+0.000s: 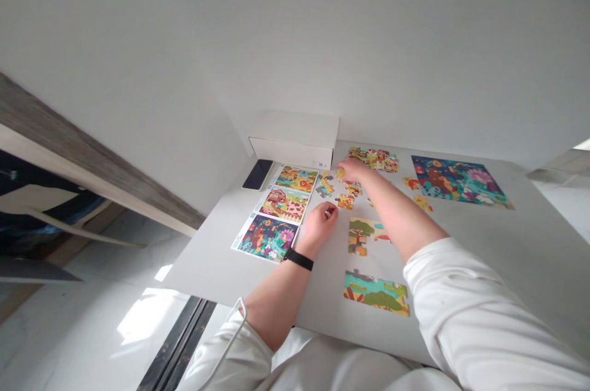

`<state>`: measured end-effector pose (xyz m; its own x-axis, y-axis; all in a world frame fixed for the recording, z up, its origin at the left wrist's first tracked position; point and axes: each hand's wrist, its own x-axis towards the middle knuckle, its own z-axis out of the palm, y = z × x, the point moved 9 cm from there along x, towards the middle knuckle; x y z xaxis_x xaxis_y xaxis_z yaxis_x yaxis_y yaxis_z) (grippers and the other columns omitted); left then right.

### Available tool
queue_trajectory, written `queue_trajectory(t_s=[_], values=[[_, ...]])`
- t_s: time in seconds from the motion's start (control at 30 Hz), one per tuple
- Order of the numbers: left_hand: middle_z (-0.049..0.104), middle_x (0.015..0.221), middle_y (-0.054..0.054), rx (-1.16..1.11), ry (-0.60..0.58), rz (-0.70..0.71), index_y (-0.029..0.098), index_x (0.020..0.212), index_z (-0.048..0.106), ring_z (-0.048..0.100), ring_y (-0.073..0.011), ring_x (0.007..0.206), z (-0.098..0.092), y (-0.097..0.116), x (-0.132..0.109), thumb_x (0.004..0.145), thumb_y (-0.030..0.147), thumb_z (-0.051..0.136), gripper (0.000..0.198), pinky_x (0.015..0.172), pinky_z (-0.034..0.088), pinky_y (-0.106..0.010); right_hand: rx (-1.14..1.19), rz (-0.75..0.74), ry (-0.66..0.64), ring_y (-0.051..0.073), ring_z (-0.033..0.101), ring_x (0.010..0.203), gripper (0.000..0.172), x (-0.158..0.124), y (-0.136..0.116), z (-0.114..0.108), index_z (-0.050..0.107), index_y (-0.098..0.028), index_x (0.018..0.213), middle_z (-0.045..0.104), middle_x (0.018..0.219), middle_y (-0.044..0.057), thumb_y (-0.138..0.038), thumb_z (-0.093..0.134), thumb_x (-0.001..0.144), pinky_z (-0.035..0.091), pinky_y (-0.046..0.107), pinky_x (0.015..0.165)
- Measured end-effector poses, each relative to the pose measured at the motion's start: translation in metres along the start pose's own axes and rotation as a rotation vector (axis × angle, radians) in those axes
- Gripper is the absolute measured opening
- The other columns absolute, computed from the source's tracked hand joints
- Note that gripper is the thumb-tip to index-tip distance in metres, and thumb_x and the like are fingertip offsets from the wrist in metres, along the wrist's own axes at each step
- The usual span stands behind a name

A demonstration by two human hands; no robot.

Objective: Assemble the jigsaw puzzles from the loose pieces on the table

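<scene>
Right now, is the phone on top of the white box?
No, the phone lies on the table beside the white box.

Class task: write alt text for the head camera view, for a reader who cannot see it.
A person's right hand reaches loose puzzle pieces near a white box on a table; the left hand curls beside a picture sheet.

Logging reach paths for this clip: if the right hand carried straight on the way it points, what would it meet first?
Most likely the white cardboard box just beyond the right hand. Depth is unclear, and small loose colourful puzzle pieces lie close beside that line.
</scene>
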<state>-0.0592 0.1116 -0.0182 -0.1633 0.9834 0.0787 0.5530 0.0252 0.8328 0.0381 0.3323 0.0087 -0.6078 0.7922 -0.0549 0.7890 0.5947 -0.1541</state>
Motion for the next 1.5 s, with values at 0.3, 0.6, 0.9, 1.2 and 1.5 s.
queue_trajectory(t_s=[0.3,0.6,0.9,1.2,1.5], values=[[0.08,0.096,-0.004,-0.031,-0.026,0.001,0.023,0.096,0.077,0.065,-0.0156,0.072,-0.001,0.0,0.003,0.097,0.029,0.062,0.016,0.072,0.048,-0.028,0.219,0.099,0.214,0.024,0.068,0.102,0.014,-0.039,0.02,-0.045,0.077,-0.02,0.104,0.076,0.11,0.01,-0.02,0.068,0.093,0.052,0.035,0.096],[0.08,0.096,-0.003,-0.016,-0.047,0.019,0.022,0.096,0.077,0.065,-0.0155,0.071,-0.003,0.001,0.007,0.094,0.029,0.063,0.016,0.073,0.049,-0.028,0.976,0.234,0.428,0.021,0.068,0.087,0.034,-0.19,0.082,-0.043,0.066,-0.024,0.108,0.068,0.096,0.002,-0.041,0.078,0.081,0.063,0.039,0.082],[0.074,0.084,-0.003,-0.054,-0.007,0.085,0.022,0.098,0.074,0.061,-0.0165,0.07,-0.008,0.013,0.002,0.091,0.04,0.061,0.023,0.067,0.048,-0.027,1.346,0.475,0.544,0.021,0.075,0.088,0.054,-0.358,0.088,-0.009,0.071,-0.026,0.118,0.071,0.107,0.003,-0.038,0.089,0.069,0.069,0.044,0.088],[0.065,0.078,0.0,-0.407,-0.304,0.177,0.019,0.108,0.069,0.058,-0.0106,0.06,0.036,0.084,-0.047,0.088,0.056,0.077,0.042,0.048,0.045,-0.019,1.53,0.396,0.578,0.023,0.075,0.093,0.042,-0.403,0.034,-0.007,0.07,-0.024,0.105,0.076,0.106,0.005,-0.045,0.089,0.074,0.067,0.041,0.085],[0.068,0.083,-0.001,-0.506,-0.442,0.119,0.019,0.104,0.067,0.062,-0.0102,0.061,0.087,0.135,-0.098,0.084,0.05,0.084,0.041,0.044,0.048,-0.018,1.45,0.347,0.515,0.02,0.071,0.097,0.041,-0.401,0.005,0.002,0.069,-0.026,0.104,0.069,0.111,0.002,-0.051,0.086,0.077,0.067,0.037,0.085]])
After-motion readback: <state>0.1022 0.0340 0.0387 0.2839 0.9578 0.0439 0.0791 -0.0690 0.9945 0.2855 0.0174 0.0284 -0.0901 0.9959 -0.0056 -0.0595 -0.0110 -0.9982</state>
